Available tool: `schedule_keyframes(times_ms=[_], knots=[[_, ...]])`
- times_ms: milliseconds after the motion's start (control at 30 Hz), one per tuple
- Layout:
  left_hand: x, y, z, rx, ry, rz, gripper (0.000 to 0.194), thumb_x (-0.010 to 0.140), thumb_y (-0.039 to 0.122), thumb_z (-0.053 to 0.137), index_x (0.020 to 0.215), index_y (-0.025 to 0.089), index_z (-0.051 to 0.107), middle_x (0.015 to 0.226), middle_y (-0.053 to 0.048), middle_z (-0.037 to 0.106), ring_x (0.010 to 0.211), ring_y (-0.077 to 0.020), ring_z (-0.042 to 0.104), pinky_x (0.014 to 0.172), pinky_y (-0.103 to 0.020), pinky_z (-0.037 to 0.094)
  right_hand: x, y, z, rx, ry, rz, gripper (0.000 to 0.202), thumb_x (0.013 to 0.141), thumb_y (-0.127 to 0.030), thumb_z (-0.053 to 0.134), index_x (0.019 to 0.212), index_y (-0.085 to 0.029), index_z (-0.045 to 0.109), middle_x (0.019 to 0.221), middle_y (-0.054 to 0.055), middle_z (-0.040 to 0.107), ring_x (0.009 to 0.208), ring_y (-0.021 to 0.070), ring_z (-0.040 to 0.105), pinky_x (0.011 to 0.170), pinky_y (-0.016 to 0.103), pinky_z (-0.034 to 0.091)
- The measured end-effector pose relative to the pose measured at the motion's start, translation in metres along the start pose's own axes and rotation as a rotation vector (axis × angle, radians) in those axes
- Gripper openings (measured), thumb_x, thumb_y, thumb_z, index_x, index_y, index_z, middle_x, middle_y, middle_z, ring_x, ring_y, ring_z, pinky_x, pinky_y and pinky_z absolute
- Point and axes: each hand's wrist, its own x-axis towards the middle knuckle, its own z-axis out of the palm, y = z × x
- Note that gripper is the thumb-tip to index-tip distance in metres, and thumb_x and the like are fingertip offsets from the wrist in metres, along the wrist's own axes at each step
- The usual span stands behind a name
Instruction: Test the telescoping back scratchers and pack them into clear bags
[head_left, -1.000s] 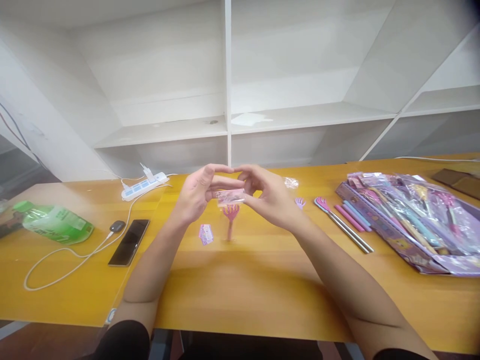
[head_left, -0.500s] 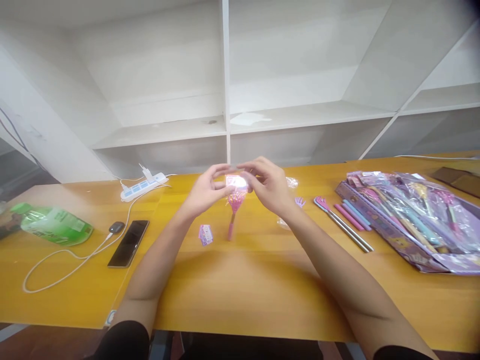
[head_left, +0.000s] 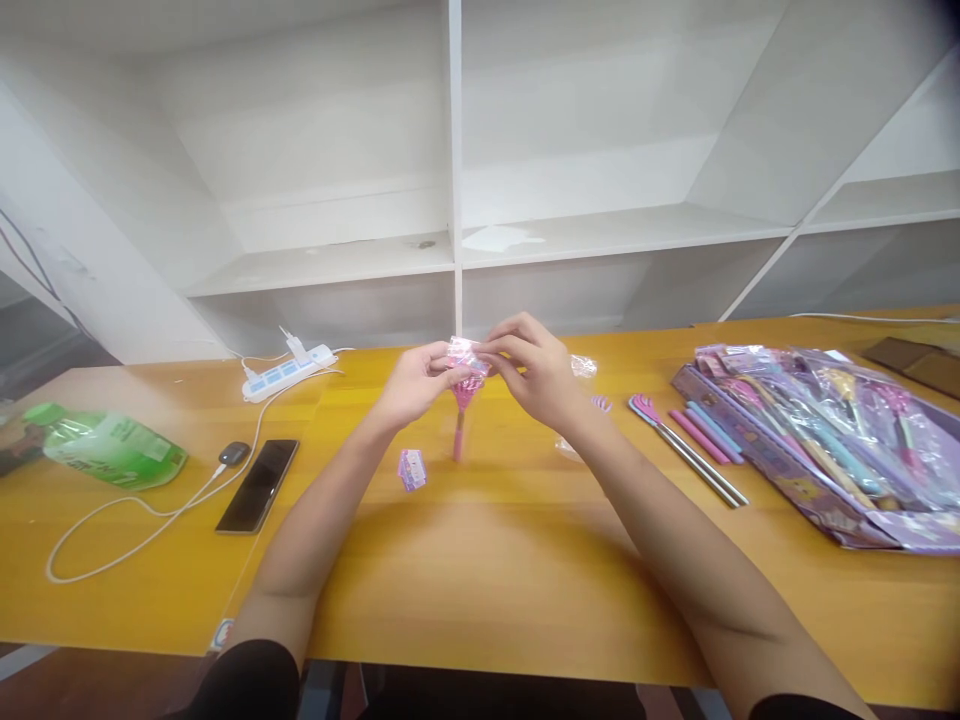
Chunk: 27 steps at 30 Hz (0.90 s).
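Observation:
Above the table's middle, a pink back scratcher (head_left: pixel 458 440) hangs head up, its claw-like head inside a clear plastic wrapper (head_left: pixel 463 352) with a printed top. My left hand (head_left: pixel 417 382) pinches the wrapper from the left, thumb and fingers closed on it. My right hand (head_left: pixel 531 366) has its fingertips pressed together at the wrapper's upper right edge. Both hands partly cover the wrapper. A small purple-and-white printed card (head_left: pixel 412 470) lies on the table below my left hand.
To the right lie metal-rod back scratchers (head_left: pixel 686 450), pink and blue tubes (head_left: pixel 705 434) and a purple box (head_left: pixel 832 520) of wrapped scratchers. Crumpled plastic (head_left: pixel 583 367) sits behind my right hand. Leftward are a phone (head_left: pixel 257 487), power strip (head_left: pixel 289 374), white cable and green bottle (head_left: pixel 112 447).
The back scratcher has risen slightly. My right fingers have closed in at the wrapper's edge, and the wrapper's top now looks more bunched and tilted.

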Motion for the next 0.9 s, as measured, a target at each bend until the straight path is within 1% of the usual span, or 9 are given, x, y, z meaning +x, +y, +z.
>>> schedule_keyframes(times_ms=[200, 333, 400, 533, 667, 733, 800, 833, 900], knots=[[-0.001, 0.001, 0.001, 0.043, 0.033, 0.017, 0.042, 0.091, 0.046, 0.086, 0.121, 0.018, 0.079, 0.107, -0.009, 0.086, 0.107, -0.0284, 0.081, 0.096, -0.037, 0.058, -0.002, 0.007, -0.003, 0.103, -0.052, -0.023, 0.024, 0.111, -0.028, 0.058, 0.107, -0.029, 0.082, 0.114, 0.007, 0.062, 0.091, 0.0172, 0.071, 0.072, 0.038, 0.07], [0.0, -0.001, 0.001, 0.047, 0.034, 0.017, 0.04, 0.092, 0.044, 0.084, 0.122, 0.017, 0.078, 0.107, -0.01, 0.086, 0.108, -0.0283, 0.081, 0.097, -0.037, 0.058, 0.0, 0.013, -0.007, 0.1, -0.082, -0.081, 0.023, 0.111, -0.032, 0.061, 0.106, -0.03, 0.083, 0.112, 0.006, 0.061, 0.089, 0.0159, 0.07, 0.073, 0.037, 0.069], [0.0, -0.003, 0.001, 0.039, 0.034, 0.021, 0.04, 0.092, 0.044, 0.084, 0.121, 0.017, 0.078, 0.106, -0.01, 0.086, 0.109, -0.0288, 0.081, 0.099, -0.038, 0.058, 0.001, 0.014, -0.009, 0.065, -0.096, -0.093, 0.022, 0.11, -0.034, 0.063, 0.106, -0.031, 0.084, 0.112, 0.006, 0.062, 0.09, 0.0169, 0.07, 0.075, 0.038, 0.068], [0.003, -0.005, 0.001, -0.012, 0.035, 0.012, 0.046, 0.089, 0.049, 0.087, 0.121, 0.017, 0.078, 0.11, -0.011, 0.086, 0.107, -0.0293, 0.081, 0.098, -0.04, 0.061, 0.003, 0.015, -0.015, 0.03, -0.138, -0.12, 0.019, 0.109, -0.036, 0.067, 0.104, -0.031, 0.085, 0.115, 0.008, 0.065, 0.1, 0.0207, 0.072, 0.079, 0.04, 0.067], [0.006, -0.006, 0.0, -0.035, 0.051, 0.035, 0.052, 0.084, 0.048, 0.092, 0.121, 0.015, 0.079, 0.114, -0.013, 0.085, 0.106, -0.0289, 0.082, 0.095, -0.037, 0.061, 0.006, 0.015, -0.024, 0.054, -0.209, -0.141, 0.021, 0.108, -0.04, 0.067, 0.102, -0.03, 0.085, 0.124, 0.01, 0.068, 0.113, 0.0244, 0.075, 0.094, 0.047, 0.068], [0.006, -0.006, -0.001, -0.021, 0.049, 0.029, 0.051, 0.085, 0.049, 0.092, 0.121, 0.016, 0.079, 0.115, -0.013, 0.085, 0.106, -0.0296, 0.082, 0.096, -0.038, 0.061, 0.008, 0.013, -0.03, 0.062, -0.227, -0.117, 0.023, 0.107, -0.043, 0.068, 0.098, -0.029, 0.084, 0.124, 0.01, 0.072, 0.115, 0.026, 0.075, 0.099, 0.05, 0.067], [0.005, -0.005, -0.001, 0.001, 0.043, 0.02, 0.049, 0.087, 0.049, 0.089, 0.122, 0.016, 0.079, 0.115, -0.013, 0.085, 0.107, -0.0302, 0.082, 0.097, -0.04, 0.061, 0.01, 0.011, -0.034, 0.09, -0.206, -0.049, 0.026, 0.106, -0.047, 0.069, 0.093, -0.028, 0.081, 0.119, 0.009, 0.077, 0.112, 0.0264, 0.075, 0.099, 0.05, 0.066], [0.004, -0.004, 0.0, 0.007, 0.039, 0.02, 0.048, 0.088, 0.048, 0.088, 0.122, 0.016, 0.079, 0.115, -0.013, 0.085, 0.108, -0.0301, 0.082, 0.099, -0.04, 0.061, 0.01, 0.01, -0.036, 0.124, -0.184, 0.011, 0.026, 0.106, -0.049, 0.07, 0.092, -0.028, 0.078, 0.117, 0.009, 0.078, 0.11, 0.026, 0.075, 0.098, 0.049, 0.066], [0.003, -0.002, 0.001, 0.01, 0.032, 0.024, 0.046, 0.089, 0.046, 0.088, 0.124, 0.016, 0.079, 0.115, -0.013, 0.086, 0.11, -0.0295, 0.082, 0.101, -0.04, 0.06, 0.01, 0.007, -0.036, 0.225, -0.154, 0.172, 0.026, 0.102, -0.053, 0.074, 0.101, -0.027, 0.074, 0.116, 0.008, 0.078, 0.107, 0.0246, 0.076, 0.093, 0.045, 0.067]])
